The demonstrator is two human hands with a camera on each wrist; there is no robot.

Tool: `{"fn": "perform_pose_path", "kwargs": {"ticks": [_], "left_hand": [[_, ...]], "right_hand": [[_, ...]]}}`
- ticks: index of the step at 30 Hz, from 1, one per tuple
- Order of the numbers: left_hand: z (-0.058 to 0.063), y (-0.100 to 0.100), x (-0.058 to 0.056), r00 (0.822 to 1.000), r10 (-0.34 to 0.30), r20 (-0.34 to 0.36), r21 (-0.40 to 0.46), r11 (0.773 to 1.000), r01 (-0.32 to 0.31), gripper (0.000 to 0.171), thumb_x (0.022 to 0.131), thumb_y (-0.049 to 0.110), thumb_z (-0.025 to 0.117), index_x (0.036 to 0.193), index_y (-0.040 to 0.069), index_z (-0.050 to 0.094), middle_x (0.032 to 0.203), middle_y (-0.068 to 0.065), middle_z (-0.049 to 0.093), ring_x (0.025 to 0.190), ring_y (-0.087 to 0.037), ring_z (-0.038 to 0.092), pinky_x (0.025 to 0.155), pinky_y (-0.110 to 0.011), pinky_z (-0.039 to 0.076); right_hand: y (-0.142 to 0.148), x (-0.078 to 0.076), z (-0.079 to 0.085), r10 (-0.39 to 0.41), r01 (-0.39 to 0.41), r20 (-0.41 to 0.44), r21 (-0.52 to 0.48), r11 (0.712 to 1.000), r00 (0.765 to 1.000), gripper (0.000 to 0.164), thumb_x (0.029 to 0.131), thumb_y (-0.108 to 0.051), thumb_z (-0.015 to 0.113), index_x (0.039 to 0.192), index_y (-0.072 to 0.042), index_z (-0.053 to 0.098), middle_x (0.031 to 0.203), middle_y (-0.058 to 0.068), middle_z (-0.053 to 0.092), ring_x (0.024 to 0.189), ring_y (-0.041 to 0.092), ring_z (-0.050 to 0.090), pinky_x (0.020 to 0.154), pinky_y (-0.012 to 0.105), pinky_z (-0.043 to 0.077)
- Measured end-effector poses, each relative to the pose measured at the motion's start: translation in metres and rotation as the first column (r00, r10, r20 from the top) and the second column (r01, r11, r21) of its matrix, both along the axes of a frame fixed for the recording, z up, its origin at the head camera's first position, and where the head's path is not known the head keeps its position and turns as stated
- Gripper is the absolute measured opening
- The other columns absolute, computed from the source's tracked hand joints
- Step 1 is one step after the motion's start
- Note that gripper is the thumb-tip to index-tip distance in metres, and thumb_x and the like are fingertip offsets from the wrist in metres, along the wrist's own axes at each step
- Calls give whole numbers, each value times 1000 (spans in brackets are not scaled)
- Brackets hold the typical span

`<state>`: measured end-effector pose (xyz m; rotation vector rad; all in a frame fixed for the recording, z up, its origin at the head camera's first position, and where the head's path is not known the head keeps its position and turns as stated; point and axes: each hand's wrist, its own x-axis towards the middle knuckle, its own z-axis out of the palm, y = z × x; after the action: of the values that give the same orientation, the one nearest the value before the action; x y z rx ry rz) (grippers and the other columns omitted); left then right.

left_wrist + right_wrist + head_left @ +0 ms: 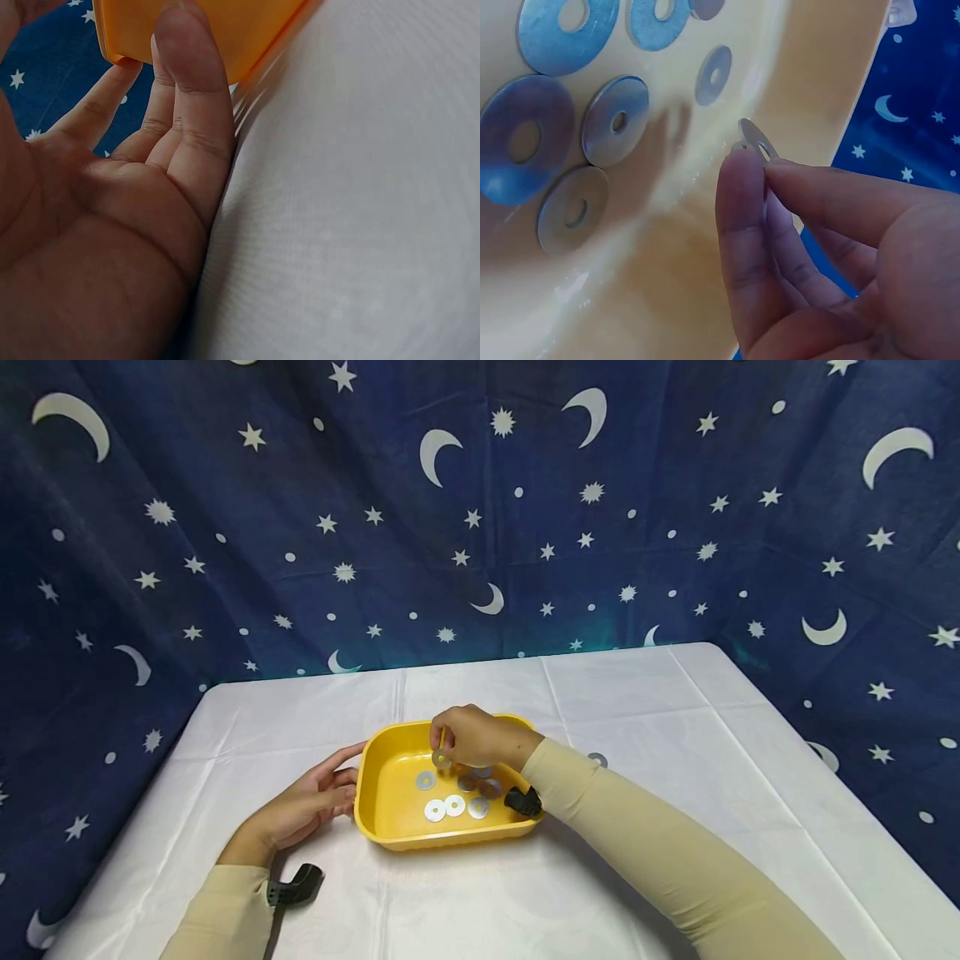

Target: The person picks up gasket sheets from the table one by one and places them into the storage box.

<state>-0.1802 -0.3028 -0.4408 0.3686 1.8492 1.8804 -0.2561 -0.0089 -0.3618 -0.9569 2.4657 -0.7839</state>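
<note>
My right hand (pixel 474 739) is over the yellow plastic tray (pixel 442 841), pinching a flat metal washer (pixel 750 133) between thumb and fingertips. The pinched washer is tilted on edge in the right wrist view. Below it, several more washers (pixel 419 781) lie on the tray floor, mostly towards the front and right; some sit edge to edge. At the tray's left end is my left hand (pixel 303 806), its loosely bent fingers (pixel 199 120) resting against the outer wall. The right forearm covers the tray's right end.
Another washer (pixel 597 756) lies on the white tablecloth (pixel 645 727) to the right of the tray, partly behind the right sleeve. A dark blue curtain (pixel 517 518) with moons and stars borders the table at the back and sides. Black straps circle both wrists.
</note>
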Motion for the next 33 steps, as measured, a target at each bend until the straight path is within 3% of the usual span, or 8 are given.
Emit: {"fn": "perform_pose_path", "kwargs": {"ticks": [10,17,22,33], "left_hand": [[2,1,-1,999,26,21,-43,999,-25,71,100,8,56,159,16,19,128,-9,59,102,-13,63,85,-25,57],[3,0,0,1000,19,24,-32,999,-18,71,100,7,56,159,15,19,126,-8,59,102,-13,63,85,-25,57],[4,1,0,999,23,24,-34,999,-23,71,99,8,57,159,15,19,126,-9,59,102,-12,63,85,-26,57],[3,1,-1,999,22,23,-24,999,-21,71,99,7,57,159,15,19,125,-9,59,101,-13,63,84,-25,57]], "right_hand": [[-7,2,-6,-12,8,46,97,995,999,9,94,-1,65,100,-7,69,90,5,67,75,13,58,71,21,51],[-9,2,-12,-4,-1,46,112,994,999,5,95,-4,65,97,-7,69,91,6,68,69,12,55,68,21,49],[-8,3,-15,-30,21,68,126,992,997,10,92,3,65,95,-6,68,90,6,67,62,12,54,63,20,48],[-10,2,-17,-47,42,21,176,984,999,18,87,9,67,96,-7,68,88,3,63,65,13,55,61,19,48]]}}
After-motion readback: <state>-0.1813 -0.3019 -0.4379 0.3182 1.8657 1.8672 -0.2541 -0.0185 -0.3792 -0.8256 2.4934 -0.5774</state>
